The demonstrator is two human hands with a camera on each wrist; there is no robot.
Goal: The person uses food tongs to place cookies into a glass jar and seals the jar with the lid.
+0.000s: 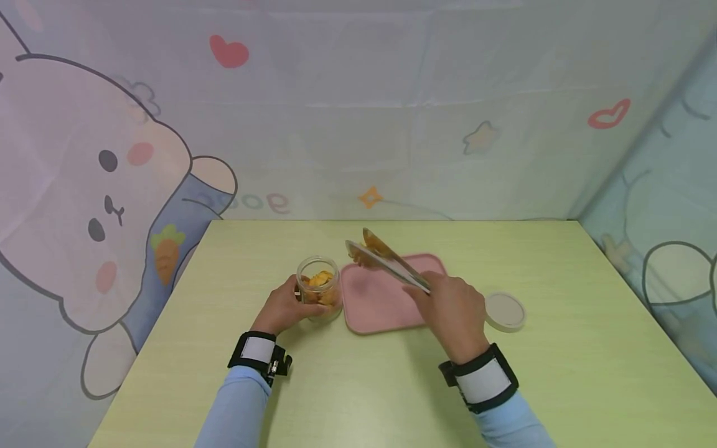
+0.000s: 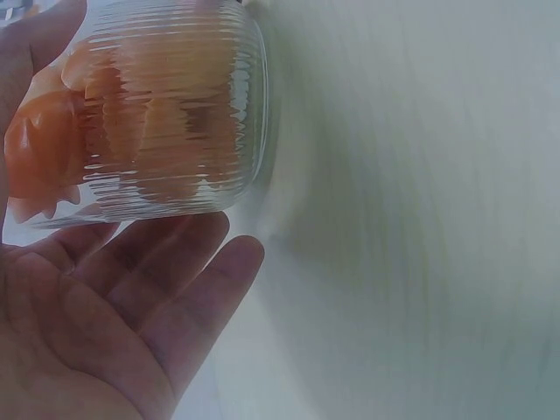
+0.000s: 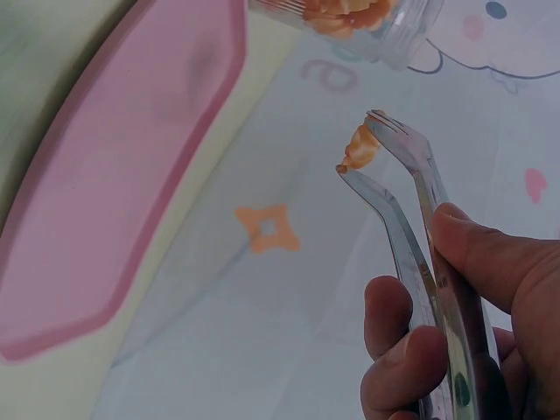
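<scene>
My left hand (image 1: 282, 309) grips a clear glass jar (image 1: 332, 311) from its left side, thumb across the front. Inside the jar lie several crinkled, shiny orange pieces (image 2: 48, 144), and its ribbed wall shows close up in the left wrist view. My right hand (image 1: 456, 311) holds metal tongs (image 1: 404, 270) between thumb and curled fingers. Pinched in the tongs' tips is one small orange crinkled piece (image 3: 361, 147), raised over the back left of the pink tray (image 1: 381, 305). The jar's mouth is uncovered, and it stands right beside the tray's left edge.
A round whitish lid (image 1: 505, 312) lies on the pale yellow table (image 1: 566, 348), right of the tray and close to my right hand. Behind the table hangs a cloth backdrop (image 1: 347, 143) with cartoon prints, and another cloth borders the right side.
</scene>
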